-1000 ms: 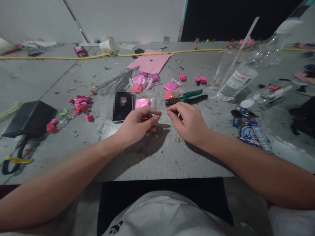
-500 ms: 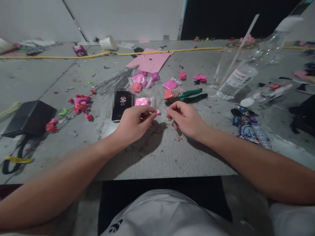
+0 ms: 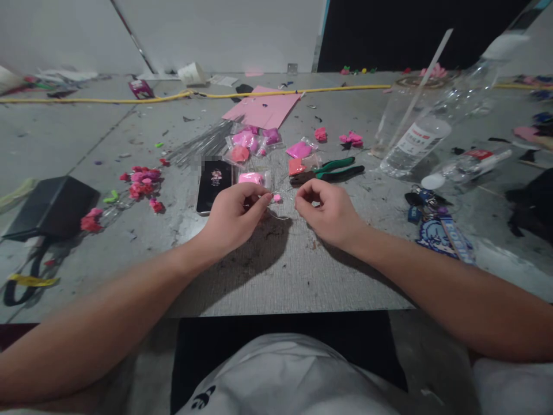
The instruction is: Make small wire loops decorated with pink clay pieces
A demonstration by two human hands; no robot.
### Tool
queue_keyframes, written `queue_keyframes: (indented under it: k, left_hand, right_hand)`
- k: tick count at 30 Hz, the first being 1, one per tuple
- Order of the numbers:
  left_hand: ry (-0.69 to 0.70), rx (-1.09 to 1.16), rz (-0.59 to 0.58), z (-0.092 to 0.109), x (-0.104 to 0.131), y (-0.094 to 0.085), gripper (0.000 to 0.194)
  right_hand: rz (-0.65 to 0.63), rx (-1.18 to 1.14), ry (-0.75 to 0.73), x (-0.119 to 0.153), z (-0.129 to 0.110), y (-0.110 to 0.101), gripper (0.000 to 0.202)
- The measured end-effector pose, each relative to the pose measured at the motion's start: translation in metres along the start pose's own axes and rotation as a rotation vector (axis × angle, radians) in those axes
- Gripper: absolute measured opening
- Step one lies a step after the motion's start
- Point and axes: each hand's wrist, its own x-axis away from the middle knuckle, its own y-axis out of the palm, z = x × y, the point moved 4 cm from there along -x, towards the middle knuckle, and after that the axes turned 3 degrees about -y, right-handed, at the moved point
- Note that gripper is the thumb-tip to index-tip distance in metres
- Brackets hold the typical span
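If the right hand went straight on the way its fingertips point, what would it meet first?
Probably the small pink piece by the fingertips of the left hand, roughly level with the right hand in the image, though depth between them is unclear.

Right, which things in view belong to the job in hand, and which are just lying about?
Probably the job's:
small pink piece at the left hand
thin curved wire by that hand
straight grey wires
bagged pink material
green-handled pliers near the right hand

Probably just lying about:
white-labelled bottle
bottle on its side
blue keychain
yellow cord
white cup
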Motion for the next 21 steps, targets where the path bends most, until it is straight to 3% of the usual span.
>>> queue_keyframes:
  k: [2, 7, 10, 21]
  left_hand:
    - [0.033, -0.033, 0.008, 0.0022, 0.0003, -0.0004, 0.021]
    - [0.119, -0.08, -0.008, 0.0074, 0.0019, 0.0007, 0.021]
    - [0.149, -0.099, -0.004, 0.0082, 0.0022, 0.0006, 0.02]
    - [0.04, -0.025, -0.084, 0.004, -0.001, 0.0017, 0.03]
  right_hand:
    - [-0.023, -0.032, -0.003, 0.001, -0.0006, 0.0014, 0.007]
    - [-0.114, -0.066, -0.123, 0.0027, -0.0045, 0.0044, 0.027]
    - [-0.181, -0.05, -0.106, 0.0023, -0.0017, 0.0053, 0.027]
    - [-0.18, 0.165, -0.246, -0.0012, -0.0047, 0.0009, 0.023]
